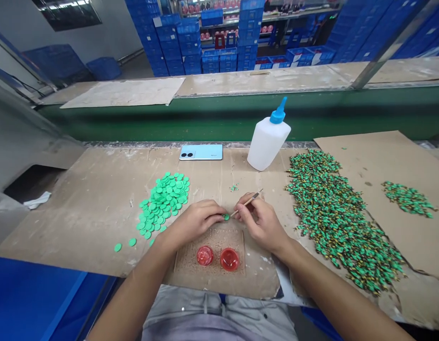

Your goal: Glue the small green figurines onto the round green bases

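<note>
Between thumb and fingers, my left hand (206, 217) pinches a small green piece (227, 217), which looks like one of the round discs. My right hand (259, 219) is closed around a thin wooden stick like a fine brush (248, 201), its lower end close to the green piece. Just beyond my hands lie a few tiny green parts (234, 188). Nearer my body, two small red cups (229, 259) stand on a speckled square board (215, 271). To the left spreads a heap of green discs (165, 198).
A large pile of small green, black and yellow pieces (340, 213) covers the right side, with a smaller pile (408, 199) on cardboard beyond it. A white bottle with blue nozzle (268, 142) and a light blue phone (201, 152) are at the back. Blue crates (167, 40) stand behind.
</note>
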